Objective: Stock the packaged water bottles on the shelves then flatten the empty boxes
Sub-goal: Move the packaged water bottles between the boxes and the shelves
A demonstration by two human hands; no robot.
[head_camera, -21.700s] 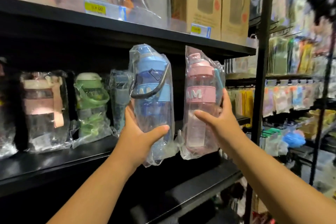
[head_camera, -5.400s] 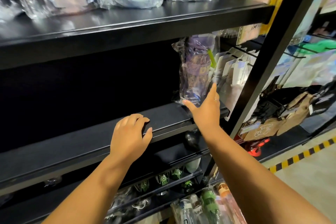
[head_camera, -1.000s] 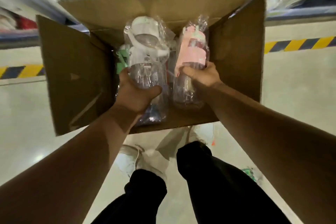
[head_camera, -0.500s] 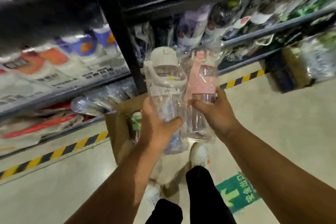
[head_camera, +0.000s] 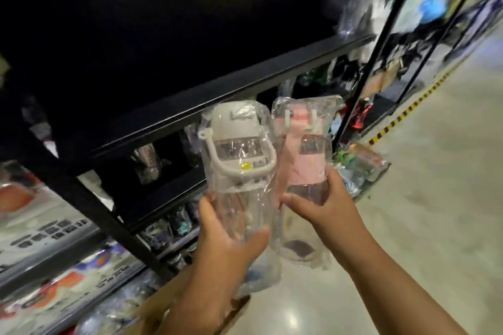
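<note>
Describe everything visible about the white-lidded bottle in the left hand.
The white-lidded bottle has a clear body, an off-white cap and a looped off-white carry handle with a small yellow dot on it. It is sealed in a crinkled clear plastic bag. It is held upright, tilted slightly, in front of the black shelf. The left hand grips its lower body through the bag. Its bag is touching the pink bottle's bag alongside.

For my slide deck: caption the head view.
Left hand holds a bagged white bottle, right hand a pink one, before a black shelf.
</note>
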